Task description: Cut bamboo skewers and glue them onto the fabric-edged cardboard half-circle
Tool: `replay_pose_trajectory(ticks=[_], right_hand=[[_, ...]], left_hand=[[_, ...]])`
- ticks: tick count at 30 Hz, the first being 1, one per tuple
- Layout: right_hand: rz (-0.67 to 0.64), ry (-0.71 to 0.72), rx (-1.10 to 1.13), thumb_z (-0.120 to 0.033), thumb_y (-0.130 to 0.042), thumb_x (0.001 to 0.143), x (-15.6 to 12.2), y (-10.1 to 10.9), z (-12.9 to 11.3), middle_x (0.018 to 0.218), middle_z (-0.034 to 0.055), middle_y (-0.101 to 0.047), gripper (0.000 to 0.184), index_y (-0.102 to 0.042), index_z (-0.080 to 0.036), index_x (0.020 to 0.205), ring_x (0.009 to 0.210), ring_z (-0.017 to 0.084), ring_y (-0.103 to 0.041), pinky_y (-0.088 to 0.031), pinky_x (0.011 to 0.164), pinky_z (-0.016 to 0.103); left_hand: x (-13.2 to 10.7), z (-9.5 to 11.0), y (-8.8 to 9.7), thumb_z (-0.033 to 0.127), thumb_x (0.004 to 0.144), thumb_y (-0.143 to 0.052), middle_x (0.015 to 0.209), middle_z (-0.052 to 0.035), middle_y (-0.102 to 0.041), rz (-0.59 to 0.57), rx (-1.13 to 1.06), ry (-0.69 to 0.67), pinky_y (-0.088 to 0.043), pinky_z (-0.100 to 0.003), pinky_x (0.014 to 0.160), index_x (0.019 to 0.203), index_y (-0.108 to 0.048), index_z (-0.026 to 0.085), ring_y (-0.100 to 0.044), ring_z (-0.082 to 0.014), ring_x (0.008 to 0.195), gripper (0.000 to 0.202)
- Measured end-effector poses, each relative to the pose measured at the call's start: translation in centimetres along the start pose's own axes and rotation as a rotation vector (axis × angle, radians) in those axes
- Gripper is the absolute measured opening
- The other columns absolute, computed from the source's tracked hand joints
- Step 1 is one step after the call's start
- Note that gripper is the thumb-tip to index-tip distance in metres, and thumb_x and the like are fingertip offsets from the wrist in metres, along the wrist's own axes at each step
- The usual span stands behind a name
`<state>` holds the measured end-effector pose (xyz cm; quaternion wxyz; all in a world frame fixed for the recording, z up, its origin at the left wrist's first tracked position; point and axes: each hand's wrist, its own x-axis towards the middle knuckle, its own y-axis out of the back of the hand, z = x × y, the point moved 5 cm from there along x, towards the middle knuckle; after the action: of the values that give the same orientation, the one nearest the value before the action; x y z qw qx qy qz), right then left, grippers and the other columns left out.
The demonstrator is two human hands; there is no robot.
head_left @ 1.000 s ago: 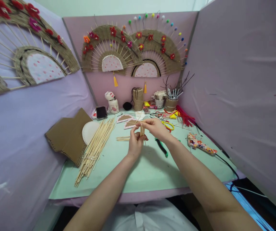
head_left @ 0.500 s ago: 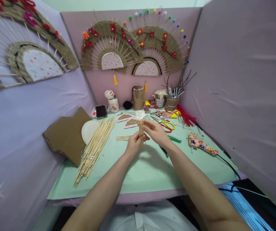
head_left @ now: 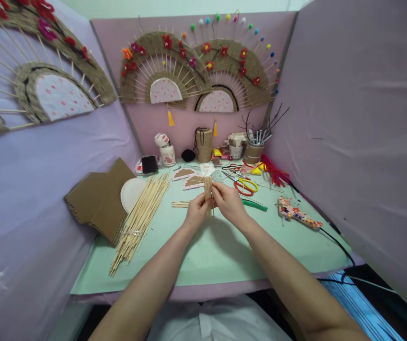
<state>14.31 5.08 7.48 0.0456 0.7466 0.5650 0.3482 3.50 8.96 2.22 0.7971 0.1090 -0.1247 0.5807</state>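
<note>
My left hand (head_left: 196, 211) and my right hand (head_left: 226, 201) meet over the middle of the green table (head_left: 203, 255). Both pinch a short bundle of cut bamboo sticks (head_left: 208, 188), held upright between the fingertips. Just left of the hands a few short stick pieces (head_left: 180, 204) lie flat on the table. A long pile of bamboo skewers (head_left: 141, 218) lies further left. Green-handled pliers (head_left: 255, 204) rest on the table just right of my right hand.
Brown cardboard pieces (head_left: 98, 201) and a white paper plate (head_left: 131, 193) lie at the left. A patterned glue gun (head_left: 295, 213) with its cord lies at the right. Scissors (head_left: 245, 185), a twine spool (head_left: 203, 145), a pen cup (head_left: 253, 151) and a phone (head_left: 149, 164) stand at the back. Fans hang on the walls.
My hands have drawn closer together and slightly nearer to me, with the stick bundle now upright between them. The green pliers show more fully beside my right hand.
</note>
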Motion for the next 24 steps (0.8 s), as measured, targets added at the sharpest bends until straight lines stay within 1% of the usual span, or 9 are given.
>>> replay_pose_trajectory(ticks=[4, 8, 11, 14, 16, 17, 19, 21, 24], right_hand=[[-0.038, 0.003, 0.063, -0.032, -0.042, 0.091, 0.1, -0.3, 0.2, 0.09, 0.0044, -0.072, 0.03, -0.068, -0.021, 0.102, 0.076, 0.018, -0.064, -0.047, 0.069, 0.027], [-0.098, 0.008, 0.105, -0.031, -0.043, 0.09, 0.1, -0.5, 0.6, 0.089, 0.0041, -0.072, 0.03, -0.069, -0.02, 0.098, 0.079, 0.018, -0.064, -0.048, 0.071, 0.028], [-0.158, 0.031, 0.139, -0.029, -0.048, 0.088, 0.4, -0.3, 0.4, 0.091, 0.0031, -0.073, 0.025, -0.07, -0.021, 0.095, 0.084, 0.018, -0.066, -0.049, 0.077, 0.03], [-0.266, 0.003, 0.336, -0.027, -0.057, 0.082, 0.7, -0.6, 0.1, 0.1, 0.0041, -0.072, 0.023, -0.068, -0.022, 0.102, 0.096, 0.02, -0.066, -0.05, 0.084, 0.033], [-0.33, -0.067, 0.487, -0.027, -0.059, 0.08, 0.8, -0.9, 0.0, 0.102, 0.0052, -0.072, 0.026, -0.068, -0.022, 0.104, 0.1, 0.021, -0.066, -0.051, 0.086, 0.036], [-0.347, -0.103, 0.534, -0.028, -0.058, 0.08, 0.8, -1.0, 0.0, 0.1, 0.0056, -0.073, 0.025, -0.068, -0.022, 0.102, 0.099, 0.022, -0.066, -0.052, 0.085, 0.037], [-0.356, -0.158, 0.589, -0.031, -0.059, 0.08, 0.7, -1.2, 0.0, 0.095, 0.0061, -0.073, 0.021, -0.07, -0.021, 0.094, 0.096, 0.022, -0.068, -0.053, 0.084, 0.038], [-0.324, -0.185, 0.61, -0.034, -0.061, 0.078, 0.7, -1.1, -0.1, 0.09, 0.0059, -0.074, 0.02, -0.071, -0.019, 0.088, 0.091, 0.022, -0.069, -0.054, 0.083, 0.039], [-0.28, -0.189, 0.599, -0.036, -0.063, 0.077, 0.9, -0.9, -0.3, 0.087, 0.0052, -0.074, 0.022, -0.072, -0.019, 0.086, 0.087, 0.022, -0.069, -0.054, 0.082, 0.039]], left_hand=[[0.2, 0.2, 0.4, 0.027, 0.073, -0.06, 0.077, -0.0019, -0.068, -0.072, 0.005, 0.0, -0.052, -0.031, 0.073, 0.082, -0.065, 0.014, -0.064, -0.0182, 0.076, 0.016], [-0.2, -0.5, 0.5, 0.026, 0.075, -0.059, 0.074, -0.003, -0.07, -0.132, -0.012, 0.054, -0.052, -0.031, 0.073, 0.079, -0.066, 0.014, -0.066, -0.0187, 0.074, 0.015], [-0.4, -1.0, 0.5, 0.028, 0.076, -0.06, 0.076, -0.0042, -0.072, -0.165, -0.016, 0.092, -0.052, -0.032, 0.076, 0.079, -0.068, 0.014, -0.067, -0.0197, 0.076, 0.017], [-0.5, -1.2, 0.5, 0.031, 0.076, -0.062, 0.079, -0.0057, -0.073, -0.2, 0.023, 0.103, -0.051, -0.032, 0.078, 0.077, -0.07, 0.013, -0.067, -0.0212, 0.08, 0.02], [-0.6, -1.2, 0.4, 0.032, 0.075, -0.063, 0.08, -0.0064, -0.074, -0.21, 0.021, 0.12, -0.051, -0.033, 0.079, 0.078, -0.071, 0.013, -0.068, -0.022, 0.081, 0.021], [-0.7, -1.2, 0.4, 0.032, 0.075, -0.063, 0.08, -0.0066, -0.074, -0.209, 0.008, 0.133, -0.052, -0.034, 0.079, 0.078, -0.072, 0.013, -0.068, -0.0224, 0.081, 0.021], [-0.7, -1.2, 0.4, 0.032, 0.073, -0.064, 0.079, -0.0069, -0.074, -0.197, -0.026, 0.162, -0.052, -0.035, 0.08, 0.078, -0.072, 0.013, -0.069, -0.0232, 0.081, 0.022], [-0.7, -1.1, 0.3, 0.033, 0.071, -0.065, 0.077, -0.007, -0.074, -0.186, -0.052, 0.176, -0.052, -0.036, 0.081, 0.077, -0.072, 0.012, -0.069, -0.0238, 0.081, 0.022], [-0.4, -1.0, 0.3, 0.035, 0.069, -0.068, 0.076, -0.0069, -0.073, -0.16, -0.083, 0.168, -0.052, -0.038, 0.081, 0.077, -0.071, 0.012, -0.069, -0.0244, 0.08, 0.024]])
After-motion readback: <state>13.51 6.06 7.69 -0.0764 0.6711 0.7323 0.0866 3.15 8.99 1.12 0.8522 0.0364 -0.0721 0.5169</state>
